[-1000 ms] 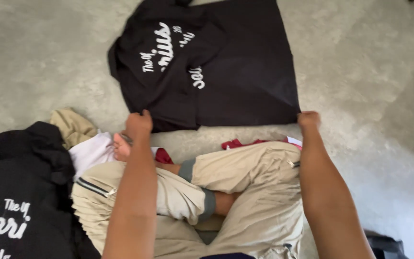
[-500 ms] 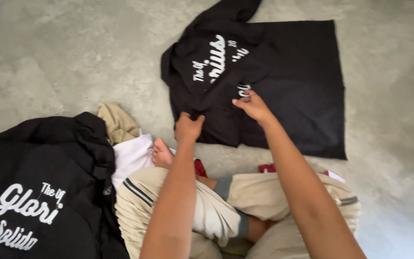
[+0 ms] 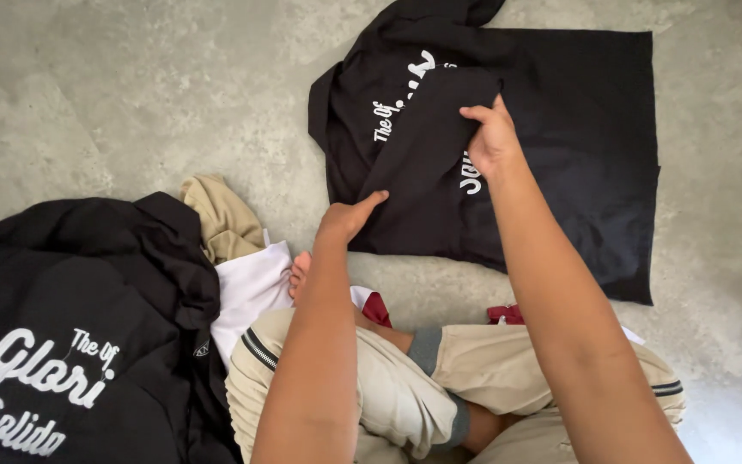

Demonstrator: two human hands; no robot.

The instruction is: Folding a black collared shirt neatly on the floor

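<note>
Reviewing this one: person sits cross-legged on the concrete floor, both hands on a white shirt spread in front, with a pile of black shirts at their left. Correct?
Not quite. The head view shows the shirt under the left hand and right hand is black, not white. The rest holds.

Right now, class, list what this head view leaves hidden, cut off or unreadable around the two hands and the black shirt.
- Black shirt: the folded-over sleeve and right hand cover part of its white print.
- Left hand: palm faces down, so its grip on the cloth cannot be seen.
- Black pile: cut off by the left and bottom edges.
- White cloth: partly hidden under the pile and the knee.
</note>
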